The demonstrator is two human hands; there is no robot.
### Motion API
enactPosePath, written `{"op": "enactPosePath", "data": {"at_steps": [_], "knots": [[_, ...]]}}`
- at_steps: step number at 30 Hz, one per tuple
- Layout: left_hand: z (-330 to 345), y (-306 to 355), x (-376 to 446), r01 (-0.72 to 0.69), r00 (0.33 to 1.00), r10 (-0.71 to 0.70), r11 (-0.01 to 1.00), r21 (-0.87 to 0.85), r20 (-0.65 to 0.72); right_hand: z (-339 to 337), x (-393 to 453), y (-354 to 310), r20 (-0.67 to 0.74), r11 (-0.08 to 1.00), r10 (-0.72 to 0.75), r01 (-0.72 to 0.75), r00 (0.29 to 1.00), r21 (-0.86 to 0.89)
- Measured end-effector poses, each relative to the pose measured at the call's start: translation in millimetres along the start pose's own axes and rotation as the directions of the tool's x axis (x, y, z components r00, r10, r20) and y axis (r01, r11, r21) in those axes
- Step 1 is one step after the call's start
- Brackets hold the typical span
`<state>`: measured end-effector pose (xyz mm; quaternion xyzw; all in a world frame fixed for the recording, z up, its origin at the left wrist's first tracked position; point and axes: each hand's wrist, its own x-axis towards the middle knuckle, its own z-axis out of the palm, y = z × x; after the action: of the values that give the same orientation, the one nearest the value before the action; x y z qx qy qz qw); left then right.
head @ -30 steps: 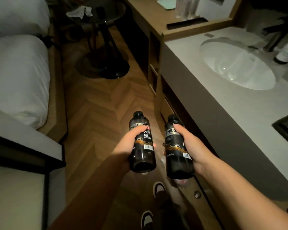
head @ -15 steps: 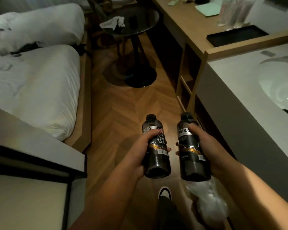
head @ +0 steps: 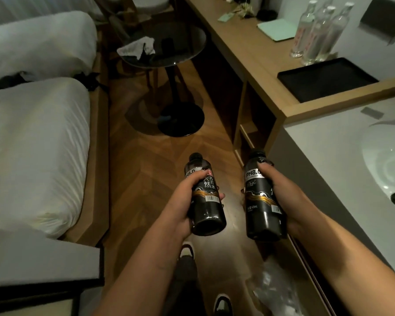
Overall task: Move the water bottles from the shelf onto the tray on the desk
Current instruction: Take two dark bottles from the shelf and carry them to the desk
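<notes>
- Dark plastic water bottle with a black label [head: 205, 199] sits clenched in your left hand [head: 185, 206], over the wooden herringbone floor [head: 141, 169].
- Your right hand [head: 283, 190] grips a second dark labelled bottle [head: 261, 199], beside the first, not touching.
- The flat black rectangular tray [head: 326, 79] lies on the wooden desk [head: 244, 44], well apart, just beside three clear bottles [head: 317, 33].

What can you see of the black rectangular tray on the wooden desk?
The black rectangular tray is flat with a low raised rim, matte, and nothing shows inside it. It lies on the wooden desk at the end nearest the sink counter. Clear glass bottles stand just behind its far edge; whether they touch it is unclear.
</notes>
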<state>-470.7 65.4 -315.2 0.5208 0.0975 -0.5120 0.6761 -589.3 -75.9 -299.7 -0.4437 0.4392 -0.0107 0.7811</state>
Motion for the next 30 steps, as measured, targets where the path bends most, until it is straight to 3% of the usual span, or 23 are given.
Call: {"op": "enactPosePath", "data": {"at_steps": [18,30], "knots": [[57,210,228,0.122,0.968,-0.165,0.967,0.224,0.188,52,192,-164,-0.239,0.973,-0.020,0.074,0.971,0.220],[146,281,354,0.146,0.957,-0.198,0.960,0.239,0.212,8,304,-273,-0.245,0.972,-0.031,0.086,0.969,0.219]]}}
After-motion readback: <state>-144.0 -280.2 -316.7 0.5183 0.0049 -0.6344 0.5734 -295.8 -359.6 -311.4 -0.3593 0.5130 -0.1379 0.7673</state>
